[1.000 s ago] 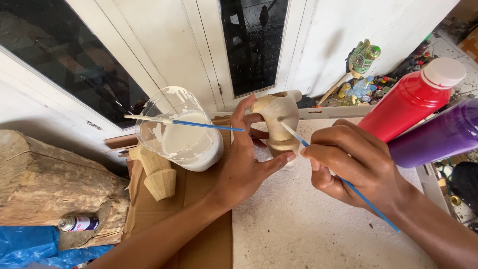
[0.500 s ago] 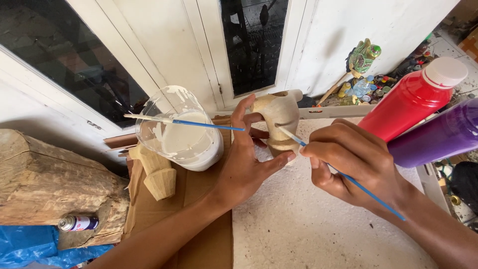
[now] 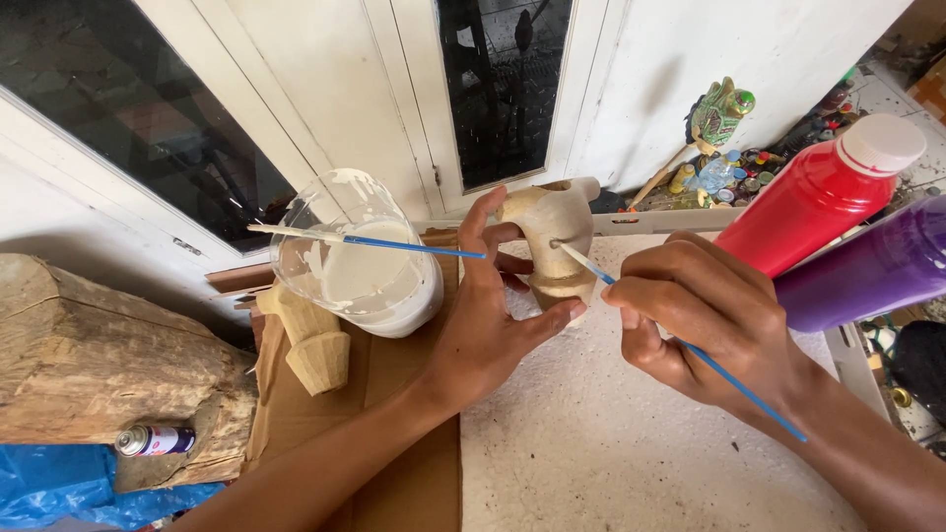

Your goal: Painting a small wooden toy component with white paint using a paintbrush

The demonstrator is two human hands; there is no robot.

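The carved wooden figure (image 3: 552,241) is pale, bare wood with rounded, knobbly forms, a stubby spout-like end pointing up to the right and a ringed base below. It stands at the far edge of the speckled white tabletop (image 3: 631,453), close to the white door frame (image 3: 414,99), just right of the sheet of brown cardboard (image 3: 394,394).

The left hand (image 3: 488,315) wraps it from the left, closed on it: fingers go round behind the upper part, the thumb presses the base from the front. The right hand (image 3: 705,320) is pinched tight on a thin blue-handled paintbrush (image 3: 680,340), whose pale tip touches the middle of the figure; the handle slants down to the right past the wrist.

On the cardboard's far end sits a cut-down clear plastic container (image 3: 360,261) with white paint in it and smears up its walls. A second blue-handled brush (image 3: 365,239) lies across its rim, its end reaching to the left hand's fingers. Beside the container's left side lies another small carved wooden piece (image 3: 310,340).

At the tabletop's right edge lean a red paint bottle (image 3: 818,197) with a white cap and a purple bottle (image 3: 867,271) just below it. A rough log (image 3: 99,365) fills the left, with a small spray can (image 3: 155,439) at its foot on blue plastic sheeting (image 3: 59,488).
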